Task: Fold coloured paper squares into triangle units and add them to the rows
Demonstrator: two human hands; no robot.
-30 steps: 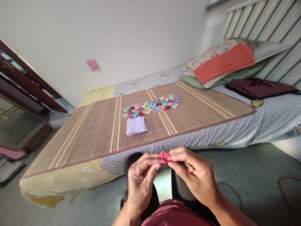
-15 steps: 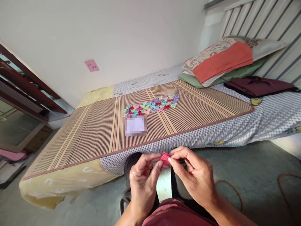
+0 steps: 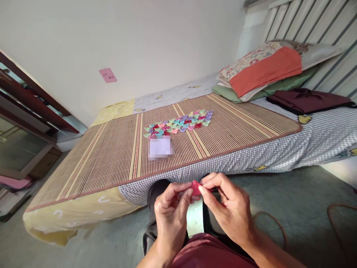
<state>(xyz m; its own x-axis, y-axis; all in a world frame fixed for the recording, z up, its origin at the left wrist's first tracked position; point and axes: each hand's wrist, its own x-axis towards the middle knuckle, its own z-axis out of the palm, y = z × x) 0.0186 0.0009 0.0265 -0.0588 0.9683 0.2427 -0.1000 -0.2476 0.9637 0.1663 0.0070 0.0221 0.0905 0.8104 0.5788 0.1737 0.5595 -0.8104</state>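
Note:
A small piece of folded red paper [image 3: 196,188] is held above my lap, pinched from both sides. My left hand [image 3: 172,208] grips its left edge between thumb and forefinger. On the other side, my right hand [image 3: 230,206] pinches the right edge with thumb and fingertips. Parts of the paper are hidden behind the fingers. Beyond my hands, several small folded paper pieces [image 3: 182,123] in many colours lie in rows on the striped mat [image 3: 111,156]. A blurred white item [image 3: 161,147] lies just in front of them.
The mat covers a bed with a checked sheet [image 3: 320,137]. Pillows [image 3: 264,70] and a dark maroon folded cloth item [image 3: 308,100] lie at the right end. A pink paper [image 3: 108,75] is on the wall. A cable [image 3: 272,219] runs across the floor at right.
Both hands stay in nearly the same place on the red paper. The fingers have shifted slightly and the paper's visible outline differs a little.

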